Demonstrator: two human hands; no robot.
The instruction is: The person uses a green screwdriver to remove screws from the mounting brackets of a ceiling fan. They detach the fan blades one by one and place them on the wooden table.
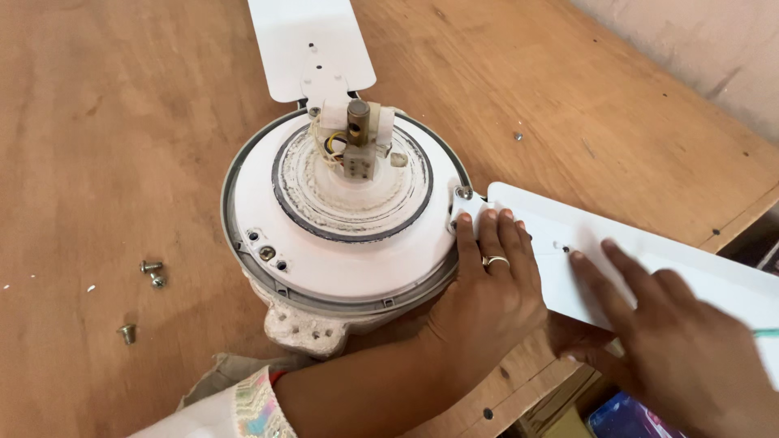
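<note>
A white ceiling fan motor (pixel 345 243) lies on a wooden table (pixel 122 122), its shaft (pixel 358 122) and wires pointing up. One white fan blade (pixel 312 45) extends away from the motor's far side. A second white fan blade (pixel 673 251) reaches off to the right, its end meeting the motor rim beside a screw (pixel 464 192). My left hand (pixel 491 288), wearing a ring, presses flat on that blade's inner end. My right hand (pixel 673 349) holds the same blade farther out, fingers on top and thumb underneath.
Three loose screws (pixel 151 272) lie on the table left of the motor, and another small screw (pixel 518 136) lies to the far right. A whitish cloth (pixel 304 328) pads the motor's underside. The table edge (pixel 730 231) runs diagonally at right; a blue object (pixel 625 418) sits below it.
</note>
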